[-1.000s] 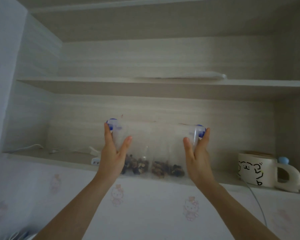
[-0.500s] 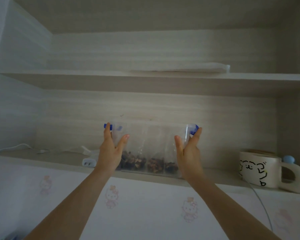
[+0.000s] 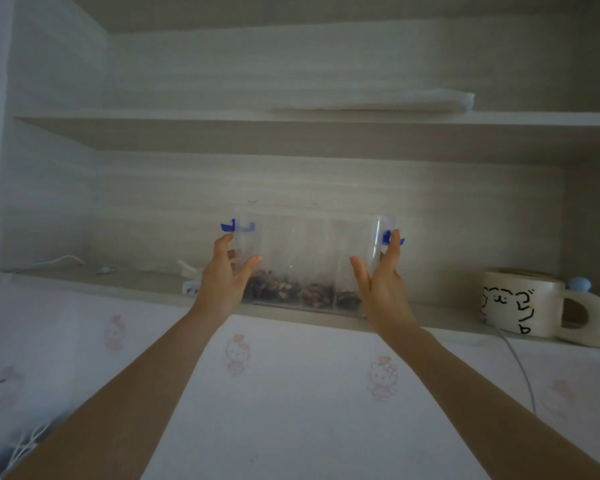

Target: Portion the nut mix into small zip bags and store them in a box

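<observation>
Sliding farther back than a second ago, the box (image 3: 309,251) is now sitting on the lower shelf (image 3: 118,284), nut bags (image 3: 291,292) inside. I'm pressing my left hand (image 3: 222,282) and right hand (image 3: 381,282) against its ends, fingers straight, steadying it.

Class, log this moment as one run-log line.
phase: storing | clear box: at lower shelf edge | left hand: flat on its left end | right hand: flat on its right end | inside: nut bags
</observation>
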